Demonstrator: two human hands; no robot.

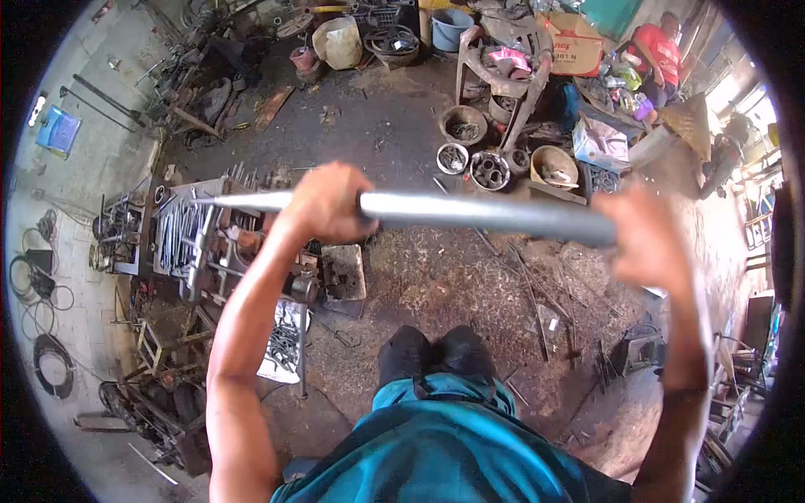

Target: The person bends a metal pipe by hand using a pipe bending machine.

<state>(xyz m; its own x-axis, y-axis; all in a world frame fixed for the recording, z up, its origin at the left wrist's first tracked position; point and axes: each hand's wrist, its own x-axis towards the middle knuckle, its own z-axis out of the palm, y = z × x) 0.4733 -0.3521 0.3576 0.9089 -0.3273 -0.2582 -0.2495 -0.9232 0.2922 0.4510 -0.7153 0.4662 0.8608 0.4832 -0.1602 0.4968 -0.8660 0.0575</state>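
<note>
A long silvery metal pipe (478, 212) is held up crosswise in front of my chest, with the floor far below it. My left hand (331, 199) is closed around it left of the middle. Past that hand a thinner, pale length sticks out leftward above a workbench. My right hand (647, 239) grips the pipe at its right end, and the fingers there are blurred by motion. Whatever part of the pipe lies inside each fist is hidden.
On the left, the cluttered workbench (225, 180) carries many metal rods and a vise-like tool. Pots (464, 126) of metal parts surround a worn plastic chair (524, 101). Rods (532, 302) lie on the stained floor. A person in a red shirt (659, 50) is at the back right.
</note>
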